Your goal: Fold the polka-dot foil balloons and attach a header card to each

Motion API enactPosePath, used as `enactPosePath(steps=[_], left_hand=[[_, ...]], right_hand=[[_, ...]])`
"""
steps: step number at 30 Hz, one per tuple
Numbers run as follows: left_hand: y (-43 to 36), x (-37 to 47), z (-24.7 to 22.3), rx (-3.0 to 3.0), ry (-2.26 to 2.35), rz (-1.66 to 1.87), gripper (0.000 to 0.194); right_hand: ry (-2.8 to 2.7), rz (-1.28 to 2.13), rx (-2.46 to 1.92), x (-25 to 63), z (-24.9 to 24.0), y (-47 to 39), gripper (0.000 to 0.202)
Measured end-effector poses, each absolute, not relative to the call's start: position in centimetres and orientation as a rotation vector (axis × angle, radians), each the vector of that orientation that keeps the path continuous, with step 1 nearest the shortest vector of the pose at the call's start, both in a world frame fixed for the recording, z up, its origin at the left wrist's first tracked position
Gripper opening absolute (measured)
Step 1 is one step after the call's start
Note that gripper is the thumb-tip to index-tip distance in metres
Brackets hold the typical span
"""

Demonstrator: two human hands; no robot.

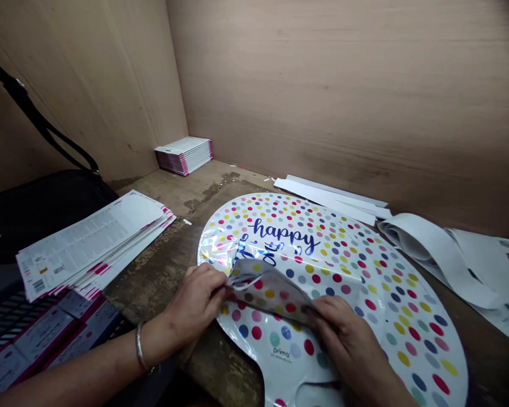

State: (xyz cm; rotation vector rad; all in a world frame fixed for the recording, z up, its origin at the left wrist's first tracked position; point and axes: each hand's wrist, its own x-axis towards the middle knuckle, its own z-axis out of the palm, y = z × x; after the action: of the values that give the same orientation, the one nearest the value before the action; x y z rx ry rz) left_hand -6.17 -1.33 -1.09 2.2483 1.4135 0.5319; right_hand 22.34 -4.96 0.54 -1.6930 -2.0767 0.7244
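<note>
A flat foil balloon, white with coloured dots and the word "happy", lies on the worktable. Part of it is folded over toward me, its grey underside showing. My left hand pinches the left end of this fold, and a metal bangle circles that wrist. At the fold's right end, my right hand grips the edge between thumb and fingers. More dotted balloons lie overlapped beneath and to the right. Near the front, the tail bears the print "prima".
Printed card sleeves lie in a fanned pile at left, above a basket of similar packs. A neat card stack sits in the back corner. White paper strips and a curled white band lie right. A black bag hangs left.
</note>
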Motion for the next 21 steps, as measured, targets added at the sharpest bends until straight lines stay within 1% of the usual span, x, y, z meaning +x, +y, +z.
enactPosePath(steps=[4,8,12,15,17,19,21], left_hand=[[-0.8,-4.6,-1.3,2.153,1.627,0.551,0.012],[0.3,-3.8,-1.1,2.095,1.687,0.576,0.002],[0.6,-3.6,-1.3,2.164,1.708,0.546,0.01],[0.6,-3.9,-1.6,2.329,1.665,0.415,0.03],[1.0,-4.0,-1.5,2.421,1.642,0.272,0.039],[1.6,-3.9,-1.0,2.497,1.636,0.152,0.04],[2.2,-3.3,-0.3,2.585,1.677,0.14,0.038]], right_hand=[[-1.862,0.747,-1.949,21.7,0.6,-3.7,0.041],[-1.855,0.686,-2.105,21.5,0.5,-2.8,0.039],[-1.911,0.583,-2.214,21.5,0.4,-2.2,0.036],[-1.991,0.511,-2.216,21.6,0.4,-1.8,0.036],[-2.046,0.461,-2.209,21.5,0.5,-1.6,0.036],[-2.079,0.434,-2.215,21.3,0.6,-1.4,0.035],[-2.099,0.411,-2.225,21.0,0.7,-1.3,0.033]])
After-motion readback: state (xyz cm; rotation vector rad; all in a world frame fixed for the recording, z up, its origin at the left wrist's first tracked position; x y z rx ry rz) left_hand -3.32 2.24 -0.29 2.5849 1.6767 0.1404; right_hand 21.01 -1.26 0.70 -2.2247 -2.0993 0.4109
